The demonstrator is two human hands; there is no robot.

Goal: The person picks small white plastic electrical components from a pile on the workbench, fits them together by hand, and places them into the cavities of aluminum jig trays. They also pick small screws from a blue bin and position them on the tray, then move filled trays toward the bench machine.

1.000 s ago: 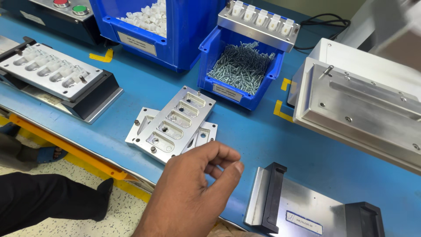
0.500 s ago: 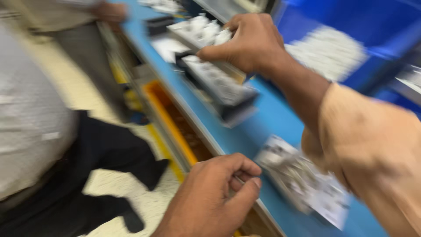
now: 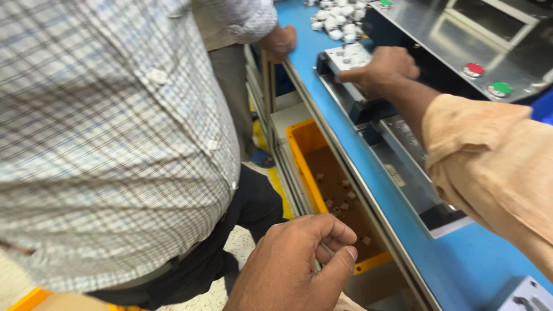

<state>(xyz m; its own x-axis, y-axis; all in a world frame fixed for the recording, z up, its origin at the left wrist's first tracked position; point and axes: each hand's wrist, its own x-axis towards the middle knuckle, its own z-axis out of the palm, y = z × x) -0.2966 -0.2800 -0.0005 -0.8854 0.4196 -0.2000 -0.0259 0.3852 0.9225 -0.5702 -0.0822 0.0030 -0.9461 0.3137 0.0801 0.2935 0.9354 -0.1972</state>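
Over the blue workbench's (image 3: 461, 270) front edge, left hand (image 3: 294, 268) curls shut on a thin metal pin (image 3: 327, 251), right hand (image 3: 383, 69) grips the white-capped metal fixture (image 3: 351, 57); pin may drop into the orange plastic tray (image 3: 305, 144).

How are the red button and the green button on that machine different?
The red button sits farther from the camera; the green button sits nearer, close to the orange sleeve. One cap is red, the other green. Both are round, on silver rings, on the same grey machine panel.
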